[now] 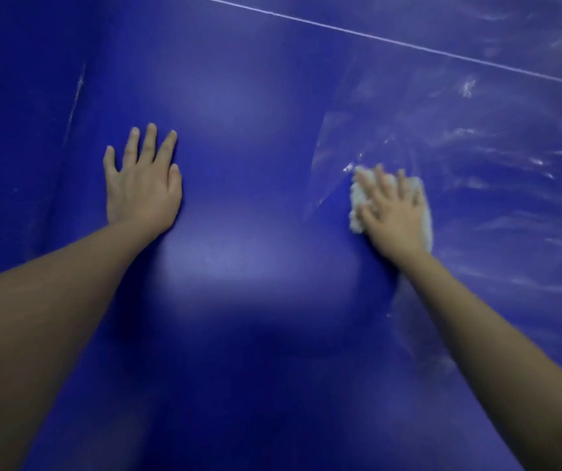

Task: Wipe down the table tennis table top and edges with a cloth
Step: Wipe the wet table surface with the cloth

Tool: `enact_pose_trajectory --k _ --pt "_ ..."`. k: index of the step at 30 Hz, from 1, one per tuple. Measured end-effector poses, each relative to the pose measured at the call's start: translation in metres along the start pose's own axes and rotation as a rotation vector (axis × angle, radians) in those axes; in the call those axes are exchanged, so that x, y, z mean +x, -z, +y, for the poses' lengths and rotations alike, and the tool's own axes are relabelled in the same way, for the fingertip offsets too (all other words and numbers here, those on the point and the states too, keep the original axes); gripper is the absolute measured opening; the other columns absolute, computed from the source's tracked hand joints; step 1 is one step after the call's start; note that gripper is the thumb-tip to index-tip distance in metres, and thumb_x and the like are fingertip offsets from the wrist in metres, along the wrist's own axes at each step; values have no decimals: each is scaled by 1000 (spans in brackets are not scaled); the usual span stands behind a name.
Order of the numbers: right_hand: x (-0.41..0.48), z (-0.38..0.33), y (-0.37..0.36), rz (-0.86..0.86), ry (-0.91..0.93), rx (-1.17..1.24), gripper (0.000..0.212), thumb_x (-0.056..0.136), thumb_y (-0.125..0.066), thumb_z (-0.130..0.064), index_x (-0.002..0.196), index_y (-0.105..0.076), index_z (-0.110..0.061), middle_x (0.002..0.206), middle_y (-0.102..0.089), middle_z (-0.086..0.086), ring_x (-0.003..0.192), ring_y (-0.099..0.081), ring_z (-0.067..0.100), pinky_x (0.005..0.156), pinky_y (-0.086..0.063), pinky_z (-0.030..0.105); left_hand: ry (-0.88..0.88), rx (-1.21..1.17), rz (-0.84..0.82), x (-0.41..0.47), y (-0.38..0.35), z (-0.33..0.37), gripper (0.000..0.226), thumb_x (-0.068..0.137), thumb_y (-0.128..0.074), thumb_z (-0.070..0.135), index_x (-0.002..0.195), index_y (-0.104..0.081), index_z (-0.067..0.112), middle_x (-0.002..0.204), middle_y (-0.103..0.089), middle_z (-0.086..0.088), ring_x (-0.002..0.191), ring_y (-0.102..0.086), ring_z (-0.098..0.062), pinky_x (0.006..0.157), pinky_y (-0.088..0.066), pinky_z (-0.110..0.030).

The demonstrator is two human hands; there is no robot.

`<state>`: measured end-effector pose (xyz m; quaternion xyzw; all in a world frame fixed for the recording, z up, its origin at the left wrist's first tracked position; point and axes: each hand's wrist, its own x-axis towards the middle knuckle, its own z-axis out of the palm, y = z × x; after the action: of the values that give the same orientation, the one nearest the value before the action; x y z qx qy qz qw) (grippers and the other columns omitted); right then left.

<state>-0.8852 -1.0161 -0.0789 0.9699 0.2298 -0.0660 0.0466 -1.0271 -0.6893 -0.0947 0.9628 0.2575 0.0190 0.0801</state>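
Step in hand: wiping the top of the table (259, 107), mid-surface. No edge work visible here.

Left hand (142, 180) lay flat on the blue top, fingers straight and spread, grip released and holding nothing. Judged to be a brace for the lean.

Right hand (393, 210) pressed down on the cloth (357, 198), a white wad lying on the table right of centre. Fingers were spread fairly straight across it, so the grip was released: pushing, not clutching. Cloth showed past the hand on both sides.

Surface: pale wet streaks (510, 171) fanned across the top to the right of the cloth and behind the right forearm. A curved boundary just left of the cloth marked where the smeared area ended. The middle patch between the hands looked unstreaked, with only a dull glare. A thin white line (374, 37) crossed the far part of the top.

Progress, as a judgement: the right portion had been covered, while the centre and left looked not yet done, and the edges remained.

Next move called for:
- Sweep the cloth leftward across the dry middle under firm flat pressure, overlapping the streaked boundary.
- Lift or shift the left hand out of the path first.
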Motion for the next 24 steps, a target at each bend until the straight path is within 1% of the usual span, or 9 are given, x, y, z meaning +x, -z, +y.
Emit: enact_pose_trajectory --k 2,5,7,9,12,14,15,18,24 --pt "35 17 6 -8 -180 100 56 97 -30 -33 151 -14 -34 160 -11 1 145 -3 32 116 0 52 12 5 2 0 -1 -1 50 99 -26 29 149 -20 22 157 -16 -5 145 -9 -22 114 -5 -49" --pt "25 -13 3 -44 -116 70 60 97 -28 -31 151 -2 -29 160 0 10 144 2 40 114 2 56 18 12 -4 1 -3 -1 50 99 -26 29 149 -20 23 157 -15 -4 145 -9 -20 114 -5 -48" --pt "-20 -53 -4 -70 140 -20 64 92 -21 -35 151 4 -26 158 -1 17 142 -2 47 112 -1 61 23 20 -9 1 -4 -2 50 99 -27 29 149 -20 23 157 -15 -3 145 -9 -20 114 -6 -48" --pt "-79 -87 -5 -86 491 11 71 81 -25 -38 150 -20 -22 153 -23 21 137 -19 51 107 -9 68 27 31 -10 0 -5 -4 50 99 -27 28 149 -20 23 157 -16 -3 145 -9 -20 113 -7 -48" --pt "-111 -96 -5 -216 991 123 61 88 -30 -37 147 -30 -21 156 -22 9 145 -2 37 108 12 62 26 46 -13 0 -6 -3 50 100 -27 27 149 -20 23 157 -16 -3 145 -10 -20 113 -7 -47" --pt "-73 -85 -2 -151 1078 62 57 90 -30 -42 146 -33 -31 154 -30 -1 145 -16 29 114 -4 57 34 40 -13 0 -6 -2 49 100 -27 27 149 -20 23 156 -17 -3 145 -10 -19 113 -7 -46" --pt "-45 -80 2 -112 1034 15 57 90 -32 -45 146 -32 -34 153 -33 -3 142 -24 29 113 -12 54 38 37 -13 0 -6 -2 48 101 -26 28 149 -20 24 156 -17 -3 145 -10 -19 113 -7 -46" --pt "72 -54 7 2 790 -72 57 96 -28 -48 150 -10 -35 159 -14 -1 145 -7 34 115 5 48 48 28 -21 -1 -3 0 54 96 -15 35 149 -20 24 156 -17 -2 144 -11 -18 113 -6 -45" --pt "246 29 33 62 -172 156 54 97 -26 -43 149 -19 -36 159 -14 0 144 -3 38 113 -1 59 60 35 -31 -2 -2 2 57 93 -13 37 149 -18 26 156 -16 1 144 -9 -15 114 -6 -43"
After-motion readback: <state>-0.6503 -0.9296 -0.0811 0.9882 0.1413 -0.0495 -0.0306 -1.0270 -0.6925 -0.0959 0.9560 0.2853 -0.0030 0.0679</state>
